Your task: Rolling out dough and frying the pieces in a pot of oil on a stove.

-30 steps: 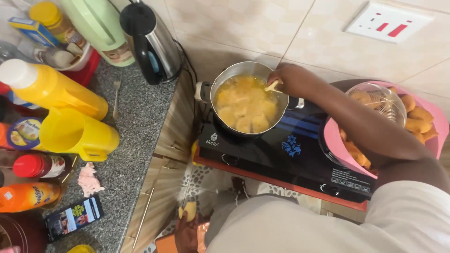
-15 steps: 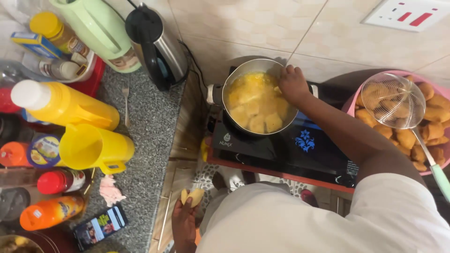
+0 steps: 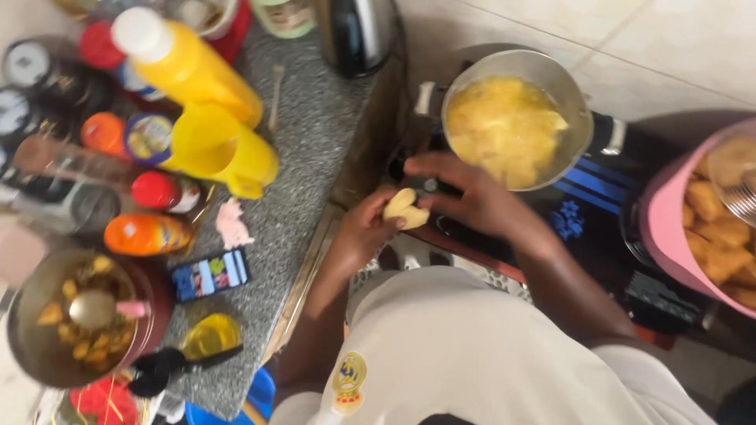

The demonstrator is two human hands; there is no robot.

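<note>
Both my hands meet in front of my chest around a pale lump of dough [image 3: 405, 208]. My left hand [image 3: 364, 230] cups it from below and my right hand [image 3: 465, 193] pinches it from the right. Just beyond them a steel pot [image 3: 568, 93] of bubbling yellow oil with frying pieces sits on a black cooktop [image 3: 598, 189]. At the right edge a pink bowl [image 3: 669, 236] holds golden fried pieces, with a wire skimmer [image 3: 740, 193] resting in it.
A grey speckled counter [image 3: 307, 149] on the left carries a yellow bottle [image 3: 185, 67], a yellow jug [image 3: 220, 149], small bottles, a phone [image 3: 211, 275], a black kettle [image 3: 354, 31] and a pot of food with a spoon [image 3: 79, 323].
My right hand has left the pot and come down to join my left hand on the dough. The view has tilted down and left.
</note>
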